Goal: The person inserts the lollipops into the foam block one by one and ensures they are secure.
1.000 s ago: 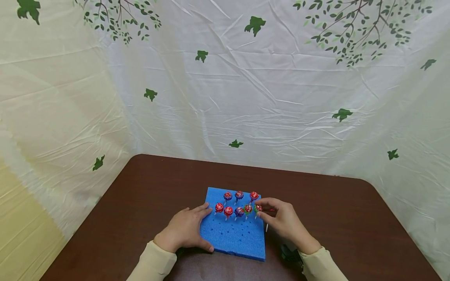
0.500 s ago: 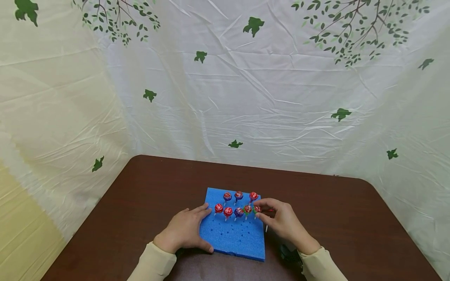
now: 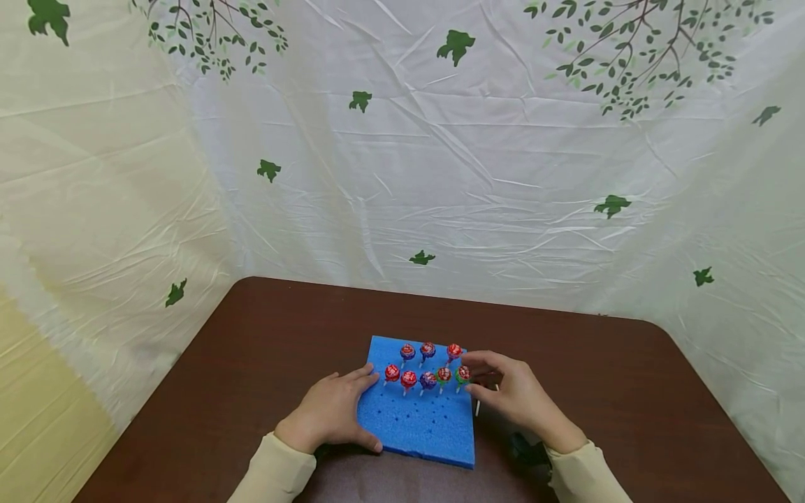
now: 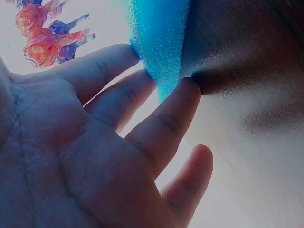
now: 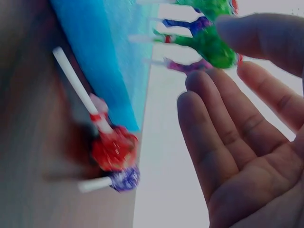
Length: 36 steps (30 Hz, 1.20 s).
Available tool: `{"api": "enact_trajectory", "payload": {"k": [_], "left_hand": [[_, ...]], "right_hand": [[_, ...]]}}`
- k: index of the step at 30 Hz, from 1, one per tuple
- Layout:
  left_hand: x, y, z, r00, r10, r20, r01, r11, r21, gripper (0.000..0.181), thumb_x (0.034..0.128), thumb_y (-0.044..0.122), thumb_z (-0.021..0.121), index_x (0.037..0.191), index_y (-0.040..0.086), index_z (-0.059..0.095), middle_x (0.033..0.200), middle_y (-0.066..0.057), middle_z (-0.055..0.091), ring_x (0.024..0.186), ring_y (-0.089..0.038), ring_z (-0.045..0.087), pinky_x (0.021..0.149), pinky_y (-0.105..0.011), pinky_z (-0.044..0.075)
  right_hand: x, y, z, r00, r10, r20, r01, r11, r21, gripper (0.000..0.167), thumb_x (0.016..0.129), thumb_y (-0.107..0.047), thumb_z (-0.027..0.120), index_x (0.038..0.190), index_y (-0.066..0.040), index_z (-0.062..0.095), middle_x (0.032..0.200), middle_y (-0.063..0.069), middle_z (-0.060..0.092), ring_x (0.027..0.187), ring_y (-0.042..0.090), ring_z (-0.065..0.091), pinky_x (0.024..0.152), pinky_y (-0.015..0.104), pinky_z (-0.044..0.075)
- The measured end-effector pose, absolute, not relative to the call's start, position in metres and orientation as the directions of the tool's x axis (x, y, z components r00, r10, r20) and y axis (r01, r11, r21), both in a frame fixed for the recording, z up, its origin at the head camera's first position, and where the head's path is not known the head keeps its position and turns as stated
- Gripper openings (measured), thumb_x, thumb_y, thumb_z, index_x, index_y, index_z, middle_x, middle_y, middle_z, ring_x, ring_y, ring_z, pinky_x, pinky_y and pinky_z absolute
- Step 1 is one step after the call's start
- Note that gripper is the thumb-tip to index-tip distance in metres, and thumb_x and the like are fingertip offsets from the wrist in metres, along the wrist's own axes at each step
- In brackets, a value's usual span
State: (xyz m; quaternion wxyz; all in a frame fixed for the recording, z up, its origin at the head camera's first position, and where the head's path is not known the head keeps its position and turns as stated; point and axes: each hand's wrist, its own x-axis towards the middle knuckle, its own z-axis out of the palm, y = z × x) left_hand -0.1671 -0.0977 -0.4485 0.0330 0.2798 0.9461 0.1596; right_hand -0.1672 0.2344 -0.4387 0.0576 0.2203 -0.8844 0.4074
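A blue foam board (image 3: 428, 436) dotted with small holes lies on the table, with lollipops standing in two rows in its far half. My left hand (image 3: 336, 409) rests along the board's left edge, fingers spread; in the left wrist view the fingertips meet the blue foam (image 4: 161, 42). At the right end of the nearer row stands a green-and-red lollipop (image 3: 462, 374). Around it, fingers parted and relaxed, is my right hand (image 3: 512, 391); in the right wrist view the thumb lies close by the green wrapper (image 5: 213, 47), and I cannot tell whether it touches.
Beside the board's right edge, a red lollipop (image 5: 116, 149) and a purple lollipop (image 5: 125, 179) lie on the brown table (image 3: 302, 321), partly hidden by my right hand in the head view. A white leaf-printed curtain (image 3: 377, 175) hangs behind the table.
My right hand has let go of the green-and-red lollipop and shifted slightly right, its fingers parting. That lollipop stays upright in the board. My left hand has not moved.
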Motion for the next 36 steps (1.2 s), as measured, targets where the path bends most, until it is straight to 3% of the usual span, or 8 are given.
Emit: {"api": "enact_trajectory", "payload": {"k": [13,36], "left_hand": [[-0.167,-0.098,-0.45,-0.841,0.54,0.021,0.517,0.793,0.322,0.108,0.0572,0.069,0.085,0.143,0.011,0.056,0.152,-0.008,0.046,0.131,-0.027,0.052,0.107,-0.057,0.036],[-0.168,-0.097,-0.447,-0.841,0.541,0.008,0.514,0.795,0.323,0.108,0.0585,0.068,0.084,0.144,0.011,0.054,0.153,-0.008,0.045,0.132,-0.027,0.051,0.107,-0.057,0.036]], "right_hand": [[-0.173,0.265,-0.437,-0.921,-0.224,0.319,-0.387,0.612,-0.69,0.047,0.083,0.008,0.076,0.125,-0.006,0.064,0.11,0.013,0.07,0.093,0.021,0.071,0.08,0.034,0.058],[-0.18,0.268,-0.451,-0.954,-0.184,0.235,-0.295,0.69,-0.66,0.044,0.083,0.006,0.076,0.125,-0.004,0.065,0.107,0.012,0.07,0.09,0.021,0.07,0.079,0.036,0.058]]}}
